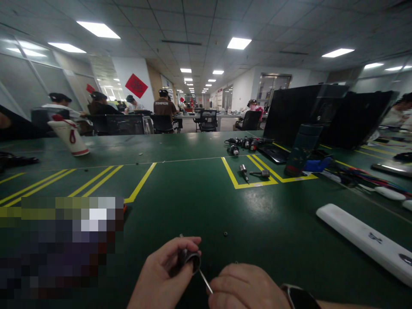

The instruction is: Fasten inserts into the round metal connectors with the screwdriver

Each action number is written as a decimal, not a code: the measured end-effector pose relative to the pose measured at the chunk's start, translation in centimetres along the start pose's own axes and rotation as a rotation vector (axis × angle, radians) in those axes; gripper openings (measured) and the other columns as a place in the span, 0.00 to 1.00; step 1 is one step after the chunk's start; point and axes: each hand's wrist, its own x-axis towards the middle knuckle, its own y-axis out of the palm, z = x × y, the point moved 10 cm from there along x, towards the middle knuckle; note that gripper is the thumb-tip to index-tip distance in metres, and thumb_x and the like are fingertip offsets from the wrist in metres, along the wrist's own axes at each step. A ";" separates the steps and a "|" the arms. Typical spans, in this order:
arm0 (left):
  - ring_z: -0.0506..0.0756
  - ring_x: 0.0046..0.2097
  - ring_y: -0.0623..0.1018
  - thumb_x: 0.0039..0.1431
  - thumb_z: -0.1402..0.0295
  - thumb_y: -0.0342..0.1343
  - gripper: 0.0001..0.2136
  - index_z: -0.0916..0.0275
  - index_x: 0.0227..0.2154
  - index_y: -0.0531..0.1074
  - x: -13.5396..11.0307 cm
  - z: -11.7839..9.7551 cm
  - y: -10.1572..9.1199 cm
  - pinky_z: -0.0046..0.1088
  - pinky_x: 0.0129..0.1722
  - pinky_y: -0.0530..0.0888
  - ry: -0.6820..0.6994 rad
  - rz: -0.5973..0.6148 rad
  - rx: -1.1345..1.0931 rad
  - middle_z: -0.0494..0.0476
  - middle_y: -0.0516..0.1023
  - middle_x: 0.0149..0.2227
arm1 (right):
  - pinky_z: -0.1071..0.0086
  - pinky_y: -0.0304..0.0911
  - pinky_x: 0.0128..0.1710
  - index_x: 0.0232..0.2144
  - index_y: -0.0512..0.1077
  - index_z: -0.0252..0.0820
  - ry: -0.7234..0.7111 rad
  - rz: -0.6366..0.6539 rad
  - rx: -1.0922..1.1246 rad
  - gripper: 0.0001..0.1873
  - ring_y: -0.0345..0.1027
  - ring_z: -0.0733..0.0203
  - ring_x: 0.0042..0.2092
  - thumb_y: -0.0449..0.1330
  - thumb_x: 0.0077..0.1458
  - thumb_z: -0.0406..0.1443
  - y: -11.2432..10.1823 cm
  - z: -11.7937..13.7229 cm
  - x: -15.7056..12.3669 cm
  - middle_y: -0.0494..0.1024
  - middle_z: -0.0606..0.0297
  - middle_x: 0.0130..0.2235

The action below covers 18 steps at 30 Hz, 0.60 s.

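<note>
My left hand is closed around a small dark metal cylindrical part with a ring-shaped end, held just above the green table near its front edge. My right hand is closed in a pinch on a thin metal rod whose tip reaches into the part. A watch sits on my right wrist. A tiny screw lies on the table just beyond my hands.
A long white bar lies at right. Small tools rest in a yellow-taped box, with dark parts behind. A dark bottle, a black monitor and cables stand at right. A white cup sits far left. People sit at desks beyond.
</note>
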 end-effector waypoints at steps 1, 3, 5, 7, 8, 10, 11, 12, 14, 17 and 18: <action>0.63 0.41 0.80 0.41 0.72 0.58 0.05 0.60 0.24 0.76 0.0 0.0 0.1 0.40 0.44 0.73 0.001 0.005 0.005 0.59 0.81 0.39 | 0.72 0.63 0.23 0.33 0.68 0.35 0.020 0.004 0.013 0.20 0.70 0.62 0.26 0.39 0.65 0.36 0.0 -0.2 -0.1 0.78 0.59 0.26; 0.63 0.41 0.80 0.42 0.73 0.58 0.05 0.60 0.24 0.76 -0.1 -0.1 0.2 0.41 0.45 0.73 0.004 0.016 0.014 0.59 0.81 0.40 | 0.72 0.63 0.24 0.33 0.69 0.35 0.035 0.006 0.021 0.20 0.70 0.62 0.26 0.39 0.65 0.36 -0.1 -0.3 -0.2 0.78 0.59 0.26; 0.63 0.40 0.80 0.41 0.73 0.58 0.05 0.60 0.24 0.76 -0.1 -0.2 0.1 0.41 0.45 0.73 0.010 0.014 0.012 0.59 0.81 0.39 | 0.72 0.63 0.23 0.32 0.69 0.35 0.034 0.004 0.018 0.20 0.69 0.62 0.26 0.39 0.65 0.35 -0.4 -0.2 -0.1 0.79 0.59 0.26; 0.63 0.40 0.80 0.41 0.74 0.58 0.05 0.60 0.24 0.76 -0.1 -0.2 0.1 0.40 0.45 0.73 0.014 0.016 0.001 0.59 0.81 0.39 | 0.72 0.62 0.23 0.32 0.69 0.35 0.038 0.005 0.017 0.21 0.69 0.62 0.26 0.39 0.65 0.35 -0.5 -0.3 0.0 0.79 0.59 0.26; 0.63 0.41 0.80 0.41 0.74 0.58 0.05 0.60 0.24 0.76 -0.1 -0.2 0.1 0.40 0.45 0.73 0.016 0.018 -0.006 0.58 0.81 0.39 | 0.72 0.62 0.22 0.31 0.69 0.35 0.037 0.003 0.015 0.21 0.69 0.62 0.26 0.39 0.65 0.34 -0.5 -0.3 0.1 0.79 0.59 0.26; 0.63 0.41 0.80 0.42 0.74 0.57 0.05 0.60 0.24 0.75 -0.1 0.0 0.2 0.40 0.45 0.73 0.008 0.030 -0.007 0.58 0.81 0.39 | 0.73 0.62 0.22 0.31 0.70 0.35 0.021 -0.013 0.001 0.21 0.69 0.63 0.25 0.39 0.65 0.34 -0.6 -0.1 0.3 0.79 0.60 0.26; 0.62 0.41 0.79 0.42 0.74 0.57 0.05 0.60 0.24 0.75 -0.1 0.1 0.3 0.40 0.45 0.73 0.003 0.029 -0.003 0.58 0.80 0.39 | 0.73 0.61 0.21 0.30 0.70 0.35 0.013 -0.024 -0.008 0.21 0.69 0.63 0.24 0.39 0.65 0.34 -0.6 -0.1 0.3 0.79 0.60 0.25; 0.62 0.41 0.79 0.42 0.73 0.57 0.05 0.60 0.24 0.75 -0.1 0.2 0.2 0.40 0.45 0.73 0.000 0.023 0.001 0.58 0.80 0.40 | 0.73 0.61 0.21 0.30 0.70 0.35 0.004 -0.032 -0.017 0.22 0.68 0.63 0.24 0.39 0.65 0.34 -0.5 0.0 0.3 0.78 0.60 0.25; 0.62 0.42 0.79 0.43 0.74 0.57 0.05 0.60 0.25 0.75 -0.2 0.3 0.2 0.40 0.45 0.73 0.000 0.013 0.006 0.58 0.80 0.40 | 0.73 0.61 0.20 0.30 0.70 0.34 -0.010 -0.039 -0.029 0.22 0.68 0.63 0.23 0.38 0.65 0.34 -0.3 0.0 0.2 0.78 0.61 0.24; 0.63 0.42 0.79 0.43 0.74 0.57 0.04 0.60 0.24 0.75 -0.2 0.4 0.2 0.40 0.45 0.73 0.003 0.027 -0.001 0.58 0.80 0.40 | 0.73 0.61 0.21 0.30 0.70 0.34 0.000 -0.033 -0.023 0.22 0.68 0.63 0.24 0.39 0.65 0.34 -0.1 -0.1 -0.1 0.78 0.60 0.24; 0.63 0.42 0.79 0.43 0.74 0.57 0.04 0.60 0.24 0.74 -0.2 0.5 0.2 0.41 0.45 0.73 0.002 0.031 -0.003 0.58 0.80 0.40 | 0.73 0.61 0.22 0.30 0.70 0.34 0.018 -0.036 -0.004 0.22 0.69 0.63 0.24 0.39 0.65 0.35 -0.3 -0.2 -0.2 0.78 0.59 0.24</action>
